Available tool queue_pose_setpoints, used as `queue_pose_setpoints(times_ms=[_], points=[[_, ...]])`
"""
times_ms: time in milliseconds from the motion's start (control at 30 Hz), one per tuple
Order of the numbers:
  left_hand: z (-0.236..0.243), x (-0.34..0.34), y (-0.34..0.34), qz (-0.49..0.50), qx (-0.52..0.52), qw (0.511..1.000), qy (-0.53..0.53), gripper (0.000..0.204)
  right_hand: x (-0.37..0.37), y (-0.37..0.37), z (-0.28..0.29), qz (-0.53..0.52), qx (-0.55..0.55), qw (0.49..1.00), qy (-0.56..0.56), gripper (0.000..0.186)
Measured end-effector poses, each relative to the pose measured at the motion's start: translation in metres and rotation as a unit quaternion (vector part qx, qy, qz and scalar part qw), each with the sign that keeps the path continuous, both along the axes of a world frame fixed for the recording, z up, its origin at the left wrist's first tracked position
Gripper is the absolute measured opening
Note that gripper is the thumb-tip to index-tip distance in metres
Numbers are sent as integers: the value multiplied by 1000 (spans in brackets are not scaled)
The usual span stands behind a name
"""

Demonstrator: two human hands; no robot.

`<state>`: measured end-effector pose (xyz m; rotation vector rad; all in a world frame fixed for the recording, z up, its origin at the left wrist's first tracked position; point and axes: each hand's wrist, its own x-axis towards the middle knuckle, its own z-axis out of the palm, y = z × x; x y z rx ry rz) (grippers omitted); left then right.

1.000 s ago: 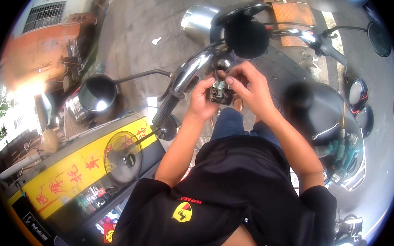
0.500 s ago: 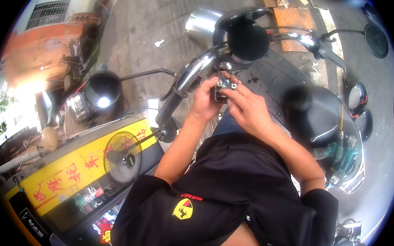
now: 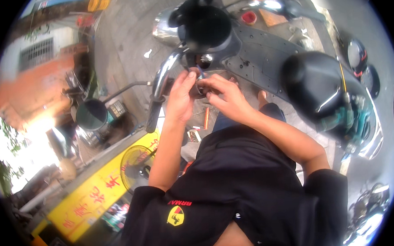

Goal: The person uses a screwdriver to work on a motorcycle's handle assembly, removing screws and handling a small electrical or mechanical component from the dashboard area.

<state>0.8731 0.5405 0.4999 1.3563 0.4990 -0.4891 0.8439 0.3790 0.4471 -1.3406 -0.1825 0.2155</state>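
Note:
Both my hands meet over the small dark part (image 3: 199, 89) with bits of metal on it, in front of the scooter's steering column. My left hand (image 3: 181, 97) is closed on its left side, thumb up. The fingers of my right hand (image 3: 228, 95) pinch at it from the right. Fingers cover most of the part, so its exact kind is hard to make out. Thin bluish wire (image 3: 200, 72) shows just above the fingertips. Close beyond my hands are the scooter's chrome handlebar (image 3: 163, 69) and a round black mirror or gauge housing (image 3: 208, 28).
The scooter's footboard (image 3: 257, 52) and black seat (image 3: 305, 81) lie to the right. On the seat are a wrench (image 3: 328, 100) and teal power tools (image 3: 355, 118). An orange stick (image 3: 207, 118) is on the ground. A fan (image 3: 135, 169) stands by the yellow signboard (image 3: 84, 202) at left.
My view has shifted, so the scooter sits further left and a red bowl shows beyond it. Both hands stay on the small part, which my fingers now cover more.

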Motion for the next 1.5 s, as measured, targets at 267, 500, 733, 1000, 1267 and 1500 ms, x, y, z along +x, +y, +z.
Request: queue_pose_setpoints(times_ms=[267,500,733,1000,1267,1500], points=[[20,13,-22,-51,195,979,42,82,-12,18,-30,-30,208,973,92,38],[23,13,-29,-98,299,949,16,19,-16,25,-31,3,346,912,222,38],[12,16,-29,-52,236,970,18,24,-8,16,-30,-15,263,947,184,38],[16,-5,-15,56,70,996,-25,38,-13,16,-15,-1,204,969,143,41],[15,-45,-6,53,38,982,-178,49,-6,25,5,-34,102,994,2,42],[14,-41,2,15,182,976,-115,44,-3,16,12,-64,-116,981,-139,37]])
